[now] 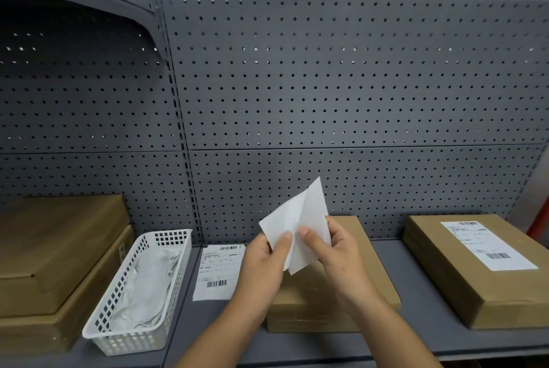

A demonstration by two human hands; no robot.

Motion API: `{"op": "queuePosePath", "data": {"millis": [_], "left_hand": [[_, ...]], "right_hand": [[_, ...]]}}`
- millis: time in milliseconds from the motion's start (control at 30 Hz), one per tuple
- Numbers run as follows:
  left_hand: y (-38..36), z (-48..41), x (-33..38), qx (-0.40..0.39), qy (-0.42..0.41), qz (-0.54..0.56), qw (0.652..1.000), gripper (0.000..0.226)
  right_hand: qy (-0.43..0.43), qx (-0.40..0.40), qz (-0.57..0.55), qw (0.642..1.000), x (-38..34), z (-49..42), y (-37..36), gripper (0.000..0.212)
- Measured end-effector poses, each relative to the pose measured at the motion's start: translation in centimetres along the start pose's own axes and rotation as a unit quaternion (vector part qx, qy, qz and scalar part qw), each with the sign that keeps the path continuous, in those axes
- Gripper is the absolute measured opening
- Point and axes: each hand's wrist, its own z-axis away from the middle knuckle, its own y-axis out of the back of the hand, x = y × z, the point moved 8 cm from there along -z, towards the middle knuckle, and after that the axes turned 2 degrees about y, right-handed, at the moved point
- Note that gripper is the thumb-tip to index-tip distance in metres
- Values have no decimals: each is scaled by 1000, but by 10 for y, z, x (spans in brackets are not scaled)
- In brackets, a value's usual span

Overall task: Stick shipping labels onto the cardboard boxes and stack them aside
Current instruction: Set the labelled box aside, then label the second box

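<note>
Midway along the grey shelf, both hands are raised over a plain box and hold a white label sheet between them. The left hand pinches the sheet's left layer, thumb on the near face and fingers curled behind it. The right hand pinches the right layer in the same way. The two layers are spread apart at the top and come together at the bottom, so the sheet stands up in front of the pegboard. Only its blank white side faces the camera.

The plain box lies flat on the shelf beneath the hands, and its top is partly hidden by them. To the right, well apart from it, lies a labelled box with a shipping label flat on its top, barcodes showing. Just left of the plain box, a loose label lies printed side up on the shelf, its right edge hidden behind the left wrist. Further left stands a white perforated basket holding crumpled papers. At the far left is a stack of boxes, two high, beside the basket.
</note>
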Motion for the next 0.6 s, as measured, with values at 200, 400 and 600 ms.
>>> {"op": "queuePosePath", "data": {"millis": [200, 400, 600], "left_hand": [[32, -11, -17, 68, 69, 27, 995, 15], [67, -23, -28, 111, 94, 30, 989, 13], [71, -22, -25, 116, 82, 68, 988, 15]], "right_hand": [[-31, 30, -1, 999, 5, 4, 27, 19], [-80, 89, -24, 993, 14, 5, 88, 25], [-39, 151, -36, 987, 8, 6, 122, 12]]}}
